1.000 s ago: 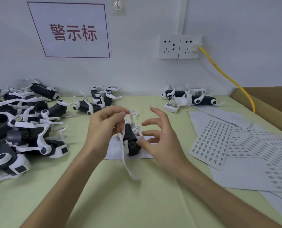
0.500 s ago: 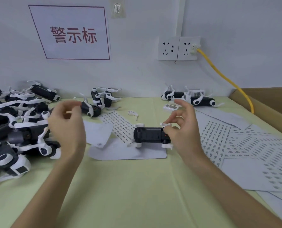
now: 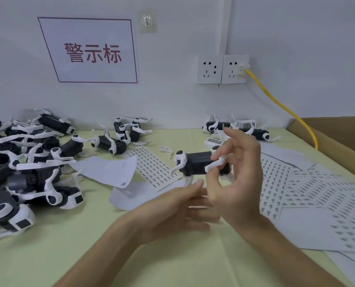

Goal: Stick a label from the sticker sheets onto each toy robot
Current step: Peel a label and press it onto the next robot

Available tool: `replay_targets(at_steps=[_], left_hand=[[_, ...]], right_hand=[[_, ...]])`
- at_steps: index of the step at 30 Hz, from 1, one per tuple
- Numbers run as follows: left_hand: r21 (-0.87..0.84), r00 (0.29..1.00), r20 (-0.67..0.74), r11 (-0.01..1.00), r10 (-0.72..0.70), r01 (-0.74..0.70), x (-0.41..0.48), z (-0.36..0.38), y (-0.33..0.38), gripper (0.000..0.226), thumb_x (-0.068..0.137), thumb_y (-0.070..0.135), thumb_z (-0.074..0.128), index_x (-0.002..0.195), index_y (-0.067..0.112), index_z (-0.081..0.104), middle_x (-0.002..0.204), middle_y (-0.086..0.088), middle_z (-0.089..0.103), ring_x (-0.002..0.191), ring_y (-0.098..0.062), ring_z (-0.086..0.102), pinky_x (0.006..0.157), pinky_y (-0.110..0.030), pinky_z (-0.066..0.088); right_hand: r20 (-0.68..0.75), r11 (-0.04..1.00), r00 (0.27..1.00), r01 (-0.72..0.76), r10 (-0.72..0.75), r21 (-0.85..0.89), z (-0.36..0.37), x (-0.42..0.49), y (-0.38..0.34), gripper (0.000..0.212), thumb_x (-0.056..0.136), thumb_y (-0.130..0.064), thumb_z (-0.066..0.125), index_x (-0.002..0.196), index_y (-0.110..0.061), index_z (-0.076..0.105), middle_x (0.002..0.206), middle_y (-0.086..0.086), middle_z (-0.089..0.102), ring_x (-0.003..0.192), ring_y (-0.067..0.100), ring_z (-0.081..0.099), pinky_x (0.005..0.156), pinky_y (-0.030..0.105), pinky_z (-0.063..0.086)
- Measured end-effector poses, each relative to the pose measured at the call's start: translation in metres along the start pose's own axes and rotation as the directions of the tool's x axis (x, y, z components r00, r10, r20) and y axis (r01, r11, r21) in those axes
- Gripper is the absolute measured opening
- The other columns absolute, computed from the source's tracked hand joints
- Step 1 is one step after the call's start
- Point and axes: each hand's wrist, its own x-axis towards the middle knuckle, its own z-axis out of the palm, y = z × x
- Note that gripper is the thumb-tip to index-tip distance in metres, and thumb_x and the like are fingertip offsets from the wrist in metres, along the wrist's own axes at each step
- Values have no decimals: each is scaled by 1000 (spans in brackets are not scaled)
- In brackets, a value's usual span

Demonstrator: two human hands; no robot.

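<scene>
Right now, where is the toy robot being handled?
Head view, centre: the toy robot is pinched by the right hand, just right of the small sticker sheet.

Plain white painted wall (image 3: 296, 48) running along the back, evenly lit. White rectangular paper sign with red border and red characters (image 3: 114, 30) hanging at upper left, a small clear adhesive hook (image 3: 147, 20) sitting just right of it. White double wall socket (image 3: 222, 69) taking a thick yellow cable (image 3: 280, 104), which is sloping down right towards an open brown cardboard box (image 3: 338, 137). Pale green tabletop (image 3: 172, 266) meeting the wall.
</scene>
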Motion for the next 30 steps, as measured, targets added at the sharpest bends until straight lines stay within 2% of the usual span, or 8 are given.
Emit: replay_targets(at_steps=[3, 7, 10, 17, 24, 27, 29, 30], left_hand=[[-186, 986, -129, 974, 108, -131, 5, 8, -4, 55, 106, 57, 37, 137, 18, 62, 141, -10, 63, 135, -28, 54, 120, -49, 35], [-288, 912, -346, 899, 223, -329, 0, 4, -1, 40, 103, 51, 47, 88, 25, 74, 96, 1, 64, 106, -17, 59, 98, -31, 41], [-237, 844, -444, 869, 300, -434, -1, -6, -1, 28, 98, 41, 56, 98, 20, 74, 91, 3, 70, 91, -10, 69, 82, -24, 55], [-345, 778, -568, 781, 268, -521, -2, -5, 4, 37, 87, 46, 64, 111, 18, 69, 104, -2, 64, 111, -20, 55, 121, -45, 31], [-435, 766, -615, 729, 188, -528, -2, -4, 6, 22, 84, 40, 71, 90, 19, 72, 87, 5, 66, 87, -14, 65, 93, -30, 47], [-412, 741, -638, 720, 209, -558, -1, -2, 6, 23, 85, 39, 69, 93, 19, 76, 92, 3, 70, 92, -15, 66, 100, -30, 49], [-403, 717, -664, 708, 210, -580, -1, -2, 5, 29, 86, 39, 69, 102, 15, 72, 98, -1, 67, 103, -20, 66, 112, -36, 45], [-400, 714, -671, 712, 202, -577, -1, -3, 4, 38, 86, 41, 68, 110, 11, 70, 103, -4, 66, 109, -24, 66, 115, -39, 44]], right_hand=[[131, 997, 990, 36, -44, 64, 3, -8, -7, 72, 74, 14, 55, 137, -19, 47, 97, 3, 49, 87, 22, 61, 68, 37, 55], [348, 994, 936, 11, -47, 105, 11, -17, -15, 80, 62, 14, 55, 136, -14, 47, 100, 6, 50, 91, 24, 58, 79, 34, 54], [367, 994, 930, -30, -12, 109, 11, -18, -16, 77, 62, 10, 57, 135, -14, 47, 99, 6, 50, 92, 24, 57, 82, 35, 52], [398, 994, 917, -64, 23, 90, 12, -19, -20, 69, 70, 3, 62, 135, -11, 46, 104, 3, 51, 98, 24, 58, 86, 37, 51], [416, 941, 886, -295, 205, 164, 13, -16, -27, 60, 74, -1, 63, 132, -14, 54, 118, 1, 63, 120, 25, 59, 103, 31, 44], [386, 930, 886, -336, 257, 152, 12, -10, -34, 52, 74, -6, 62, 125, -19, 63, 108, -5, 66, 106, 18, 62, 93, 21, 41], [413, 790, 823, -530, 391, 308, 12, -5, -35, 45, 75, -8, 59, 117, -19, 71, 87, -1, 63, 79, 16, 54, 76, 24, 40], [473, 616, 747, -659, 467, 432, 12, -3, -36, 44, 76, -10, 57, 116, -18, 73, 79, 4, 58, 70, 18, 46, 69, 26, 38]])
